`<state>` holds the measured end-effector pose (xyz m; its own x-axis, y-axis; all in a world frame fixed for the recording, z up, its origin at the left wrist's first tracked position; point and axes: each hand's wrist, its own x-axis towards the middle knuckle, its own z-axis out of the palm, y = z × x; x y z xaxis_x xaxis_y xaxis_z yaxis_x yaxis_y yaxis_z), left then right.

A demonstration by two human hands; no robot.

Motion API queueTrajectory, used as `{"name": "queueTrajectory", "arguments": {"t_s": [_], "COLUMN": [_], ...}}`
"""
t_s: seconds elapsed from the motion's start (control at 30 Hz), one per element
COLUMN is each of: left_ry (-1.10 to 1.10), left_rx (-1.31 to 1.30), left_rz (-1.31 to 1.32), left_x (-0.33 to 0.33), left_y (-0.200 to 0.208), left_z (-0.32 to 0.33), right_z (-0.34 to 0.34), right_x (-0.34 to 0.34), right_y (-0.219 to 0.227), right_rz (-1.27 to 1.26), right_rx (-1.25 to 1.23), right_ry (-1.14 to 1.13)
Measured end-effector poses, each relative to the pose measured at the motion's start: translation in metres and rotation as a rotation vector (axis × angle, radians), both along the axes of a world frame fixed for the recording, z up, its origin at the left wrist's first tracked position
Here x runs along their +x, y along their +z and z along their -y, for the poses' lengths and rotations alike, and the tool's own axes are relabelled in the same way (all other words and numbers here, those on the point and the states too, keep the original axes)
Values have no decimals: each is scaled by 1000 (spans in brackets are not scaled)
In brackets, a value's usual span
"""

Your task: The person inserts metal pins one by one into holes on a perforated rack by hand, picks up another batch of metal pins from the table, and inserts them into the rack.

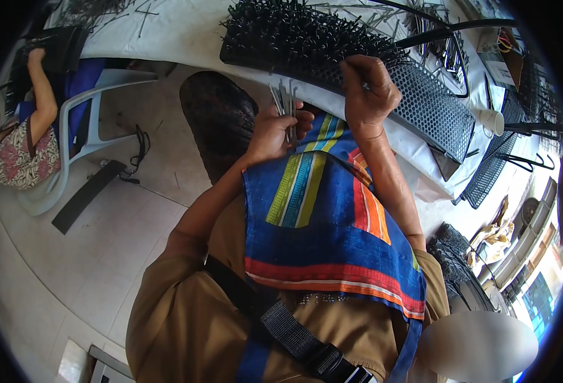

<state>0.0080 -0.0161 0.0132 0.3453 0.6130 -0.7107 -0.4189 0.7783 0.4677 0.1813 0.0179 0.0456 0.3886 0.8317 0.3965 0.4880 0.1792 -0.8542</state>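
Grey metal rods (284, 99) stand in a small bundle in the person's left hand (275, 129), its fingers wrapped around them and their bent ends sticking up past the thumb. The bundle is just short of the near edge of the table (176, 35), above the person's lap.

The right hand (372, 92) is raised farther right, in front of the black rack (438, 105), a long panel full of small holes. Its thumb and forefinger are bent toward each other; whether anything is pinched between them cannot be told. The left part of the rack is crowded with upright black pieces (307, 32), while its right part shows bare holes.

White sheeting covers the table. More thin rods (422, 25) lie beyond the rack on the far right, and a pale cup (491, 121) is near the rack's right end. Farther right is another black mesh panel (486, 175).

The person wears a blue apron (332, 246) with bright stripes over a brown top (186, 319). On the far left, a co-worker (42, 105) in a patterned garment sits by a white chair (96, 96), one arm reaching toward the table. A dark curved strip (89, 196) lies on the pale floor (128, 255).
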Motion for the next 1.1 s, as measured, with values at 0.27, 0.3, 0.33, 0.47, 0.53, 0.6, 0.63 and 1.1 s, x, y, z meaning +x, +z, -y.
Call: {"name": "queueTrajectory", "arguments": {"t_s": [0.27,0.3,0.33,0.47,0.53,0.6,0.63,1.1], "left_ry": [32,46,61,60,29,30,29,50], "left_rx": [22,20,18,12,2,7,9,28], "left_rz": [-13,-14,-14,-13,8,18,26,234], "left_x": [1,2,2,1,0,-1,-1,1], "left_y": [-2,-1,1,1,1,-3,-4,-9], "left_z": [0,0,-1,-1,-1,-1,0,-1], "right_z": [-4,-4,-3,-2,-3,-5,-6,-4], "right_x": [-4,-3,-3,-4,-4,-3,-4,-20], "right_y": [1,1,2,7,4,-1,-4,3], "right_rz": [129,130,115,115,125,135,174,506], "right_rx": [34,34,37,71,52,34,53,-92], "right_ry": [16,16,22,27,32,39,59,125]}}
